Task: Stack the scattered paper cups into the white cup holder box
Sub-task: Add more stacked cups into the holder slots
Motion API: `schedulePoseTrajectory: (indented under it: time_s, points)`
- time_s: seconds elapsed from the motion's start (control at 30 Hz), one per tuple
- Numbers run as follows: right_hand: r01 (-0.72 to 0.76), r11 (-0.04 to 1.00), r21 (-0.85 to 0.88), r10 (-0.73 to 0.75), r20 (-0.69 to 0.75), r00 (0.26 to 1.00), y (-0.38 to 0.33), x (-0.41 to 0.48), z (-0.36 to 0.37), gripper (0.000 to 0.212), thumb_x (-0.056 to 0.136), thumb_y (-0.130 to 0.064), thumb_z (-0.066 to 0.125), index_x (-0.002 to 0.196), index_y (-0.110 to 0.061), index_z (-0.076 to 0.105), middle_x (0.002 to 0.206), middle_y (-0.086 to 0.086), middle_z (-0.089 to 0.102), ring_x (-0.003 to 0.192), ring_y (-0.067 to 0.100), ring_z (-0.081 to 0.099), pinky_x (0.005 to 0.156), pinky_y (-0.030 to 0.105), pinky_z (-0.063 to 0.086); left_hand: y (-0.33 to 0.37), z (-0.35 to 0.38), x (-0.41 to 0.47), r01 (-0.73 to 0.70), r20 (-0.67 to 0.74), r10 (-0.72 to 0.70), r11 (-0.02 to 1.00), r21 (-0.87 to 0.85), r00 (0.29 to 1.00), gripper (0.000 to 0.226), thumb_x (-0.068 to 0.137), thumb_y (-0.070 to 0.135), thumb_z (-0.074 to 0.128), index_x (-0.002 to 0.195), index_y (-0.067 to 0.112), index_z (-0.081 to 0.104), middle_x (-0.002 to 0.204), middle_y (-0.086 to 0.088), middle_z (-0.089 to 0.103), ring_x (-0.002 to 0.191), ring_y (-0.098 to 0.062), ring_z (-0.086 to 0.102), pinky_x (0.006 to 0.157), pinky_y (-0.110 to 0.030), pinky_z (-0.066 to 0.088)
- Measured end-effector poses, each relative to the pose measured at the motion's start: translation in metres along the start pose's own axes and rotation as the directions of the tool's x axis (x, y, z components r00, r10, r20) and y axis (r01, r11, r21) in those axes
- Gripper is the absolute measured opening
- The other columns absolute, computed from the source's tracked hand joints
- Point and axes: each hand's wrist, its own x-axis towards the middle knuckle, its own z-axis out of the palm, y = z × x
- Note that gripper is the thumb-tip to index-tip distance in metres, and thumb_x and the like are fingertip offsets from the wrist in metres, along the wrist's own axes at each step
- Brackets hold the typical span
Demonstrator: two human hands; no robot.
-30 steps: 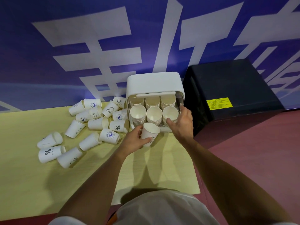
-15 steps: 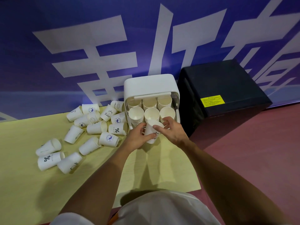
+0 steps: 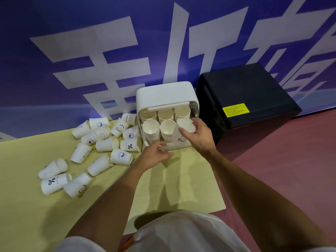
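The white cup holder box [image 3: 164, 95] stands on a yellow mat [image 3: 27, 206], its open front showing stacks of paper cups [image 3: 151, 127] in two rows. My right hand [image 3: 198, 136] grips a white paper cup [image 3: 180, 132] printed "Bear", held tilted in front of the box's front right stack. My left hand [image 3: 154, 155] hovers just below the box's front with relaxed fingers and holds nothing. Several scattered paper cups [image 3: 107, 144] lie on their sides on the mat, left of the box.
A black box [image 3: 243, 99] with a yellow label stands right of the holder, against a blue and white wall banner [image 3: 109, 51]. The mat's right edge meets reddish floor [image 3: 281, 160].
The cup passed from my left hand to my right hand and moved up to the box's front right stack. My left hand let go and drew back a little.
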Motion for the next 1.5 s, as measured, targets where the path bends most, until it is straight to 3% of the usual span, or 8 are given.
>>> schedulePoseTrajectory:
  time_s: [0.23, 0.6, 0.73, 0.93, 1.2, 1.5]
  points:
    - [0.029, 0.996, -0.082, -0.04, -0.138, 0.99, -0.005, 0.024, -0.014, 0.074, 0.073, -0.056, 0.075, 0.135, -0.022, 0.053, 0.129, -0.003, 0.057, 0.111, 0.016, 0.059, 0.094, 0.041, 0.054, -0.003, 0.001, 0.008, 0.038, -0.01, -0.038, 0.999, 0.011, 0.999, 0.057, 0.075, 0.051, 0.081, 0.123, 0.03, 0.059, 0.105, 0.013, 0.064, 0.097, -0.005, 0.063, 0.084, -0.028, 0.052]
    - [0.053, 0.963, -0.264, -0.058, -0.011, 0.998, 0.016, 0.039, -0.001, 0.074, 0.078, -0.049, 0.076, 0.138, -0.018, 0.047, 0.133, 0.002, 0.051, 0.117, 0.022, 0.054, 0.093, 0.043, 0.052, -0.009, 0.004, 0.019, 0.049, -0.05, -0.05, 0.999, -0.019, 0.997, 0.057, 0.071, 0.054, 0.082, 0.119, 0.03, 0.062, 0.103, 0.012, 0.065, 0.094, -0.008, 0.066, 0.085, -0.034, 0.056]
    - [0.089, 0.94, -0.33, -0.079, 0.042, 0.996, 0.025, 0.042, 0.005, 0.077, 0.078, -0.049, 0.076, 0.14, -0.016, 0.044, 0.136, 0.005, 0.048, 0.124, 0.024, 0.048, 0.102, 0.044, 0.046, -0.011, 0.005, 0.018, 0.052, -0.065, -0.055, 0.998, -0.042, 0.996, 0.059, 0.068, 0.058, 0.082, 0.117, 0.031, 0.062, 0.105, 0.011, 0.066, 0.095, -0.008, 0.067, 0.086, -0.036, 0.057]
    - [0.212, 0.917, -0.339, -0.211, 0.039, 0.977, 0.016, 0.036, 0.015, 0.064, 0.085, -0.042, 0.07, 0.138, -0.014, 0.049, 0.134, 0.007, 0.052, 0.124, 0.024, 0.048, 0.106, 0.042, 0.042, -0.014, -0.004, -0.001, 0.081, -0.134, -0.091, 0.994, -0.077, 0.987, 0.048, 0.077, 0.047, 0.081, 0.117, 0.029, 0.062, 0.108, 0.009, 0.065, 0.096, -0.008, 0.064, 0.087, -0.033, 0.055]
    - [0.373, 0.875, -0.308, -0.337, 0.164, 0.927, 0.01, 0.01, 0.053, 0.054, 0.087, -0.037, 0.069, 0.131, -0.01, 0.055, 0.121, 0.008, 0.06, 0.114, 0.027, 0.054, 0.1, 0.04, 0.041, -0.057, -0.01, -0.034, 0.175, -0.216, -0.204, 0.973, -0.148, 0.955, 0.043, 0.075, 0.049, 0.082, 0.109, 0.032, 0.061, 0.104, 0.006, 0.066, 0.095, -0.01, 0.065, 0.073, -0.021, 0.046]
    - [0.339, 0.88, -0.333, -0.327, 0.094, 0.94, -0.024, -0.03, 0.136, 0.05, 0.084, -0.032, 0.073, 0.126, -0.009, 0.059, 0.115, 0.008, 0.063, 0.105, 0.028, 0.058, 0.092, 0.043, 0.049, -0.124, -0.078, -0.052, 0.105, -0.211, -0.134, 0.984, -0.146, 0.968, 0.047, 0.072, 0.05, 0.083, 0.109, 0.03, 0.061, 0.102, 0.009, 0.067, 0.093, -0.007, 0.065, 0.086, -0.028, 0.053]
